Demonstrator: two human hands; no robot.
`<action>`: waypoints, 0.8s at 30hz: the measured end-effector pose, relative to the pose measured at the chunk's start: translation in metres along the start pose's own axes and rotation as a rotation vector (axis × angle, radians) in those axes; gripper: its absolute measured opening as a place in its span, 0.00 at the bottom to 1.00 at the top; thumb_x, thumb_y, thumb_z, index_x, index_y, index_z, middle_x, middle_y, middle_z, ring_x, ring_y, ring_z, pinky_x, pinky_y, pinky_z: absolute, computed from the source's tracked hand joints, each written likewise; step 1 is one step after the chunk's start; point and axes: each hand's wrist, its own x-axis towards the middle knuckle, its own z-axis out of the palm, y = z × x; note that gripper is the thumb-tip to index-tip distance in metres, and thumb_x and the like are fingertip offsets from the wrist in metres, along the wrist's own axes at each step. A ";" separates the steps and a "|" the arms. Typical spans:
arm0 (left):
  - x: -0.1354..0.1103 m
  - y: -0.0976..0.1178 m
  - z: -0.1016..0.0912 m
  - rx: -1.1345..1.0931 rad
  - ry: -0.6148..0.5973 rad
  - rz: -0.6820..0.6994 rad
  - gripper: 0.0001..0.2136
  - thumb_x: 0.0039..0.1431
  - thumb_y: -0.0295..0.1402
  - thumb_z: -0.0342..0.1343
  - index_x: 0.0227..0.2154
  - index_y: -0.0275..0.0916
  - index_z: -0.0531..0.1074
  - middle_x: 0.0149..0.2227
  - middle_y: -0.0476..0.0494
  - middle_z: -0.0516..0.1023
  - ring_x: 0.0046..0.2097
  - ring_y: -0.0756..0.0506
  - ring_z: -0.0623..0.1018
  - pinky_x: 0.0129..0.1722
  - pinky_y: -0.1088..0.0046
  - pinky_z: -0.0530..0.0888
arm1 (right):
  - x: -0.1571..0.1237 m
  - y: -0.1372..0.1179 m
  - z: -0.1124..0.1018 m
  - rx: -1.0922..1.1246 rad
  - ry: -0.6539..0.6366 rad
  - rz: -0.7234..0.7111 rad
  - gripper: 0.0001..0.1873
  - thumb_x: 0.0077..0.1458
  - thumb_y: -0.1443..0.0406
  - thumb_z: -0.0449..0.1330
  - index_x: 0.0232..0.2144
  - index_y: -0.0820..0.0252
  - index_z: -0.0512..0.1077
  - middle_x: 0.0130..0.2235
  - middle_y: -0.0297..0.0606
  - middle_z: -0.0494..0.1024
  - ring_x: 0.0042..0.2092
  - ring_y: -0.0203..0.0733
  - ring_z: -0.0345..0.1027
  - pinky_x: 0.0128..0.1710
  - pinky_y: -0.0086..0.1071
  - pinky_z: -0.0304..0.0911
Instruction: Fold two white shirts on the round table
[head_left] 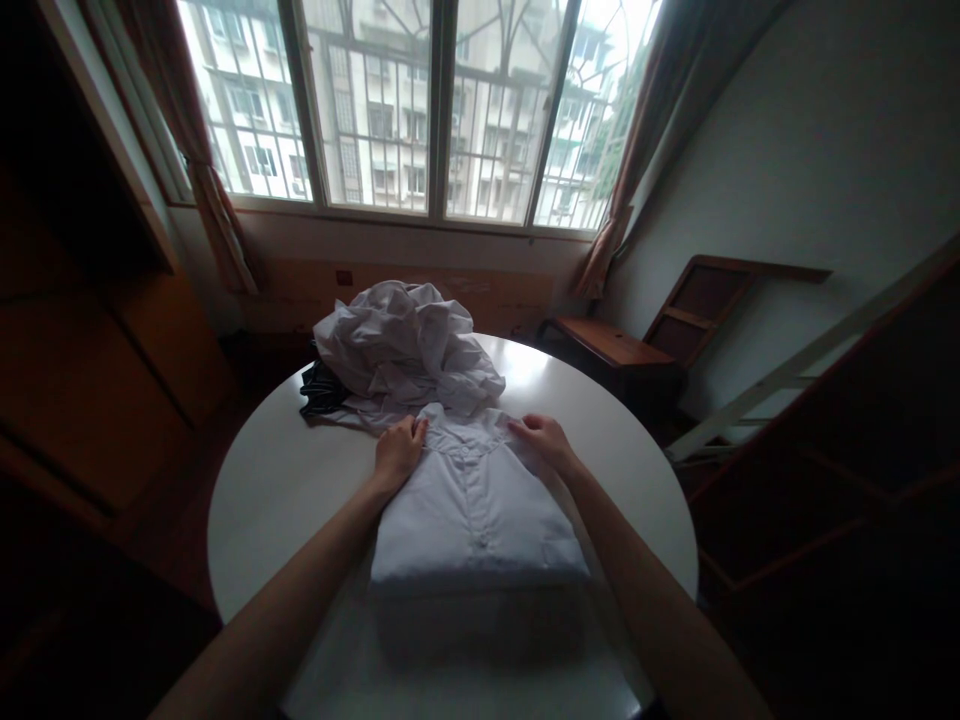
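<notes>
A folded white button-up shirt [476, 520] lies on the round white table [285, 480], collar facing away from me. My left hand [399, 447] grips the shirt at its left shoulder, fingers curled on the cloth. My right hand [546, 437] rests on the right shoulder beside the collar, fingers bent onto the fabric. Both forearms reach in from the bottom of the view along the shirt's sides.
A heap of crumpled white clothes [409, 350] sits just behind the shirt, with a dark garment [322, 392] under its left side. A wooden bench [611, 345] and a leaning frame stand right; a barred window and curtains are behind; a wooden cabinet is left.
</notes>
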 end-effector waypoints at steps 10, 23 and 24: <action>-0.057 0.070 -0.035 -0.224 -0.043 0.682 0.11 0.57 0.36 0.47 0.41 0.38 0.65 0.42 0.42 0.72 0.45 0.45 0.70 0.46 0.69 0.66 | -0.004 -0.003 -0.026 0.286 -0.216 0.147 0.20 0.38 0.51 0.61 0.25 0.63 0.71 0.24 0.33 0.70 0.27 0.34 0.61 0.26 0.27 0.54; -0.118 0.086 -0.008 -0.150 -0.500 1.221 0.23 0.56 0.41 0.49 0.54 0.41 0.58 0.56 0.43 0.63 0.59 0.42 0.58 0.56 0.61 0.58 | 0.000 0.010 -0.003 0.255 -0.003 0.274 0.07 0.38 0.63 0.58 0.20 0.63 0.69 0.22 0.34 0.71 0.27 0.38 0.64 0.29 0.31 0.58; -0.119 0.086 -0.010 -0.176 -0.511 1.220 0.23 0.56 0.42 0.49 0.54 0.42 0.58 0.56 0.44 0.63 0.59 0.41 0.58 0.56 0.61 0.58 | 0.001 0.010 -0.001 0.174 0.052 0.255 0.05 0.39 0.65 0.58 0.21 0.63 0.69 0.23 0.35 0.72 0.28 0.39 0.64 0.30 0.31 0.58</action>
